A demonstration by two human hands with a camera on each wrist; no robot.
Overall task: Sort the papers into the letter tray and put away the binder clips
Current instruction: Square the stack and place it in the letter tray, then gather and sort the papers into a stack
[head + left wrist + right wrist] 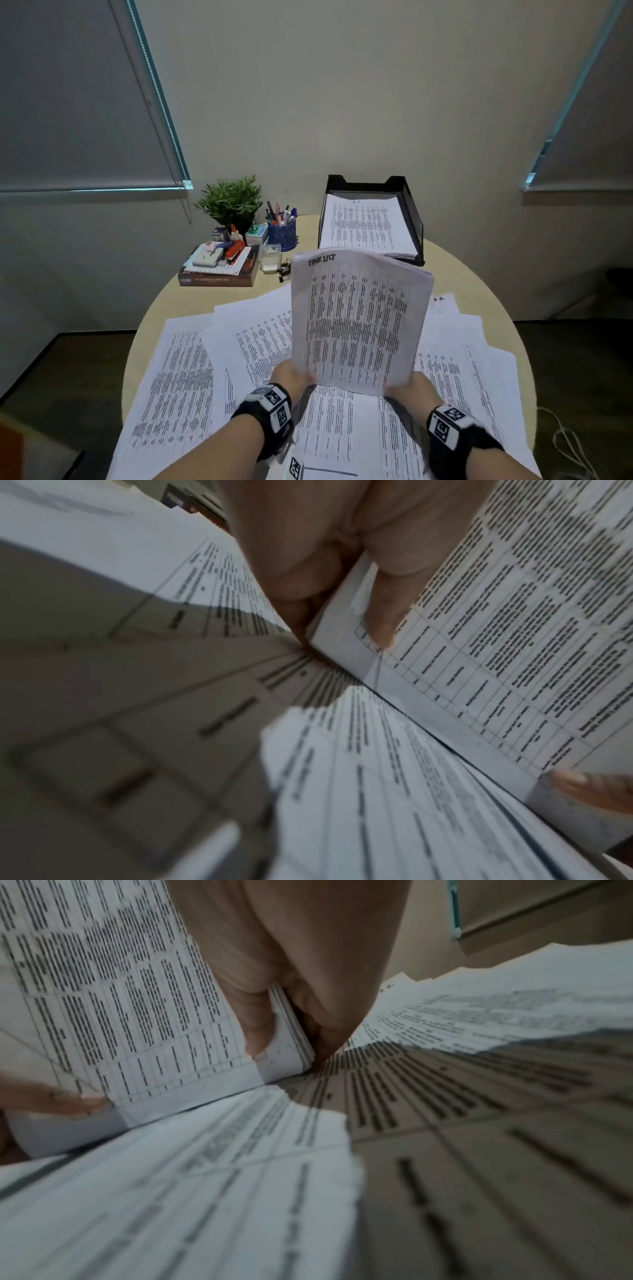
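- A sheaf of papers point(356, 318) headed by hand "TASK LIST", with printed tables below, stands upright over the loose sheets point(178, 370).
- The left hand point(291, 378) and right hand point(411, 389) pinch its lower corners, thumbs in front.
- A black mesh letter tray point(412, 219) holding printed sheets sits at the far side of the round beige surface point(462, 277).
- Binder clips point(283, 272) lie beside a clear box.

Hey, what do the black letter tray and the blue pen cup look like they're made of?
Letter tray: likely metal mesh, matte black; the side wall shows a fine grid. Pen cup: blue with rows of small holes, either plastic or painted metal; too small to tell.
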